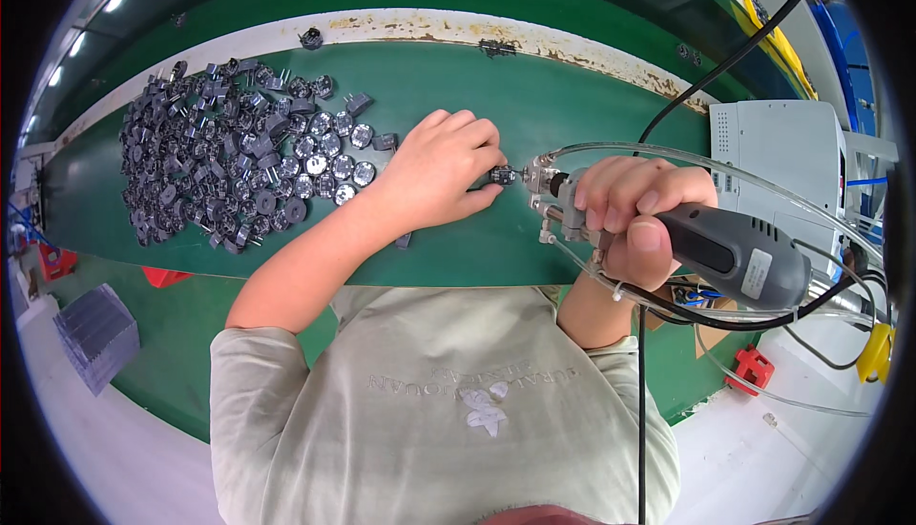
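Green benchtop (592, 101), bounded by a chipped pale ledge (410, 25) at 12 o'clock; a light-grey equipment case (778, 167) is parked between 2 and 3. Small dark part (503, 176) is located just off centre toward 1 o'clock, pinched between thumb and fingers of the left hand (441, 170), gap closed to part width. Grey-black handheld tool (739, 253) at 3 o'clock is gripped firmly by the right hand (649, 210), fingers wrapped, its nose (536, 177) aimed at the part; contact can't be confirmed. Step in hand, as judged: part being presented to tool for fastening. Next move likely calls for tip and part to be lined up, with the pinch held steady and fingertips clear. No tray is seen under the loose pile of similar parts (215, 158) between 9 and 10. Ribbed grey box (97, 339) is seen below bench level, between 8 and 9; contents can't be told.
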`<state>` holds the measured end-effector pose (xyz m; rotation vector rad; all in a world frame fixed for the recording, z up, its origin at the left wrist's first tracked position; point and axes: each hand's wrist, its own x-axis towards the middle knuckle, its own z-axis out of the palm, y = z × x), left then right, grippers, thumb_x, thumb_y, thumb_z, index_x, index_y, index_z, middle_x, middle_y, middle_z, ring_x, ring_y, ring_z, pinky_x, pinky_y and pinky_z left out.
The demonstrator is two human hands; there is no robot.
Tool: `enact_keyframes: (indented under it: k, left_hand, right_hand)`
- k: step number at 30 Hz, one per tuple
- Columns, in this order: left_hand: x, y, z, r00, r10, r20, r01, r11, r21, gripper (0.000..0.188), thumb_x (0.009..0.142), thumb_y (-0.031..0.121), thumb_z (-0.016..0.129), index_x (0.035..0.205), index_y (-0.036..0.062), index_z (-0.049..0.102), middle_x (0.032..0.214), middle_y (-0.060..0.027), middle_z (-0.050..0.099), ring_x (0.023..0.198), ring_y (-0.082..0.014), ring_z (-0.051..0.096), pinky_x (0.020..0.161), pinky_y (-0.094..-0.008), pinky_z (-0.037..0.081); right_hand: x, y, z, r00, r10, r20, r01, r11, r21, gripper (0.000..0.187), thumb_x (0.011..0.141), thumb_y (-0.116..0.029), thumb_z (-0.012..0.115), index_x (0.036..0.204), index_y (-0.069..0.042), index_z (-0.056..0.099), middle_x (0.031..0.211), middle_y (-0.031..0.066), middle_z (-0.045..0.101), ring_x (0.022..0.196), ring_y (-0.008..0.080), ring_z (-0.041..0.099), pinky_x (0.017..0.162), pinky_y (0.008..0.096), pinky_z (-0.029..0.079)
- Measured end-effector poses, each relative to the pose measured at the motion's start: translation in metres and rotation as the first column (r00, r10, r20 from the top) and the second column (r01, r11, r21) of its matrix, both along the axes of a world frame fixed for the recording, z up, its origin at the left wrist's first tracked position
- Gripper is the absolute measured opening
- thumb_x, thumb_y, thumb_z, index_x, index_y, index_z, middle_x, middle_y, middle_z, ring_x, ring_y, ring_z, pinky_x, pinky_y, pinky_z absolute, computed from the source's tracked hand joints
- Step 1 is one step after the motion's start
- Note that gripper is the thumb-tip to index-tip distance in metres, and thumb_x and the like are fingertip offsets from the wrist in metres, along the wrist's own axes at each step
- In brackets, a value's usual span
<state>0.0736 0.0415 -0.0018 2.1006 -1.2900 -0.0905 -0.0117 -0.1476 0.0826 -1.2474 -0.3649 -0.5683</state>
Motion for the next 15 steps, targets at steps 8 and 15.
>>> enact_keyframes:
  k: [8, 15]
  left_hand:
    - [0.000, 0.001, -0.002, 1.000, -0.012, -0.008, 0.011, 1.000, -0.015, 0.026, 0.077, 0.022, 0.082, 0.098, 0.0082, 0.074, 0.101, -0.0035, 0.062, 0.098, -0.0238, 0.059, 0.085, -0.0385, 0.045]
    - [0.007, -0.001, 0.000, 0.999, -0.045, -0.022, 0.045, 0.999, -0.013, 0.024, 0.079, 0.023, 0.082, 0.096, 0.0078, 0.075, 0.100, -0.0042, 0.063, 0.100, -0.0239, 0.062, 0.085, -0.0396, 0.046]
  right_hand:
    - [0.003, 0.004, -0.002, 1.000, 0.000, -0.010, 0.000, 0.999, -0.046, 0.033, 0.085, -0.005, 0.084, 0.096, -0.004, 0.053, 0.072, 0.0059, 0.061, 0.061, 0.0169, 0.059, 0.062, 0.0350, 0.055]
    - [0.013, 0.008, 0.013, 0.988, -0.016, -0.152, -0.049, 0.908, -0.415, 0.022, 0.092, -0.001, 0.069, 0.088, -0.006, 0.048, 0.066, 0.0072, 0.056, 0.055, 0.0197, 0.056, 0.058, 0.0405, 0.053]
